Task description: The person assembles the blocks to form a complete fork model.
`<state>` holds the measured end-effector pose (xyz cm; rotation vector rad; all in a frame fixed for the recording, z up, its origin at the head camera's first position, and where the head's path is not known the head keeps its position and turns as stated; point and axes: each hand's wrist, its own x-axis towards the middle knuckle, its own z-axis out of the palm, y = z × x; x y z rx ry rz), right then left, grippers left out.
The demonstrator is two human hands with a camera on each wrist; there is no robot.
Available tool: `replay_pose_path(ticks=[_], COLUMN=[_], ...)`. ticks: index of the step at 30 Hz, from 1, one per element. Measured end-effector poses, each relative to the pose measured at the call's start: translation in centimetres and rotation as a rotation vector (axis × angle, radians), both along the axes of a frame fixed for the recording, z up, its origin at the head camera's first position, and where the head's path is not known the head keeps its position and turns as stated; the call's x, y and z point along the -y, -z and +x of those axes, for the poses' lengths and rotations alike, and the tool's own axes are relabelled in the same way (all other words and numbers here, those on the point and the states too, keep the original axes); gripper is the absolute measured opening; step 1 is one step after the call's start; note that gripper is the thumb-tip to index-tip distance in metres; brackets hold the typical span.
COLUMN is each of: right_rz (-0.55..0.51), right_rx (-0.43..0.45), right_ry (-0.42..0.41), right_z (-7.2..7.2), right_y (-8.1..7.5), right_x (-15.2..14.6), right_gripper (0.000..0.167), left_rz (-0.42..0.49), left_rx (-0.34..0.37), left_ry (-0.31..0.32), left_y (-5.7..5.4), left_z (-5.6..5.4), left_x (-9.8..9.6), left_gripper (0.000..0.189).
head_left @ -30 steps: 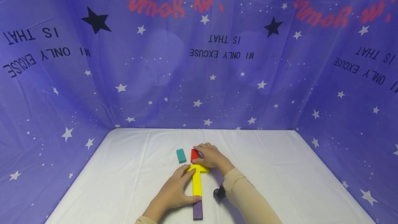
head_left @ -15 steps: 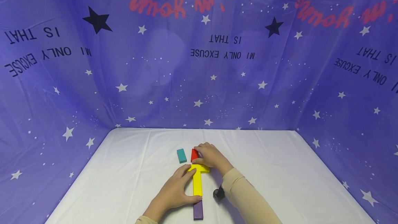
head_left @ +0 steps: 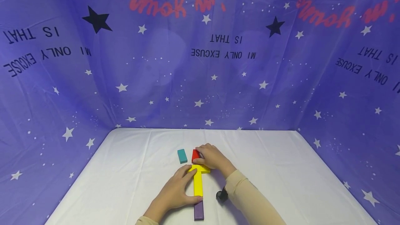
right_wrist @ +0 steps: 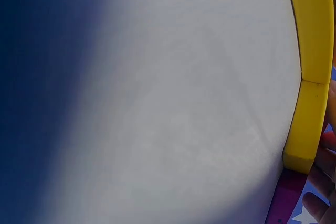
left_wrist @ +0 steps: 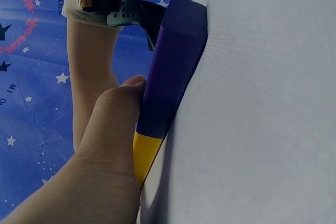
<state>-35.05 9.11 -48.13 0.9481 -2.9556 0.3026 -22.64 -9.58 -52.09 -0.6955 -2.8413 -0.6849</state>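
In the head view my left hand (head_left: 176, 190) is spread along the left side of a row of flat blocks. Its thumb lies where a long yellow block (head_left: 198, 185) meets a purple block (head_left: 198, 211); its fingertips touch a yellow crosspiece (head_left: 204, 169) at the far end. The left wrist view shows that thumb against the purple block (left_wrist: 173, 77). Beyond the crosspiece my right hand (head_left: 214, 157) holds a red block (head_left: 195, 155), thumb at its near end and fingers at its far end, covering its right part. Yellow blocks (right_wrist: 310, 35) line the right wrist view's right edge.
A teal block (head_left: 182, 156) lies left of the red one. Near the right sleeve hangs a black wrist camera (head_left: 222, 196). White cloth (head_left: 268, 169) covers the table, and purple star-printed curtains (head_left: 200, 65) stand around it.
The right hand has shifted very slightly around the red block, whose visible part now narrows toward the far end. The left hand, the yellow and purple blocks and the teal block stay put.
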Motion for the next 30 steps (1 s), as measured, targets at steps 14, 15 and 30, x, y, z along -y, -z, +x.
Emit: replay_pose_path(ticks=[14, 15, 30], right_rz=[0.011, 0.014, 0.037], right_rx=[0.013, 0.013, 0.015], right_ry=[-0.003, -0.005, -0.014], right_z=[0.50, 0.52, 0.93], right_y=[-0.27, -0.28, -0.39], right_x=[-0.50, -0.54, -0.78], right_gripper=[0.063, 0.062, 0.062], left_rz=[0.004, 0.005, 0.009], left_rx=[-0.009, -0.006, 0.010], left_ry=[0.002, 0.002, 0.000], left_y=[0.15, 0.14, 0.08], left_z=[-0.03, -0.02, -0.04], left_x=[0.03, 0.02, 0.01], left_gripper=[0.101, 0.101, 0.099])
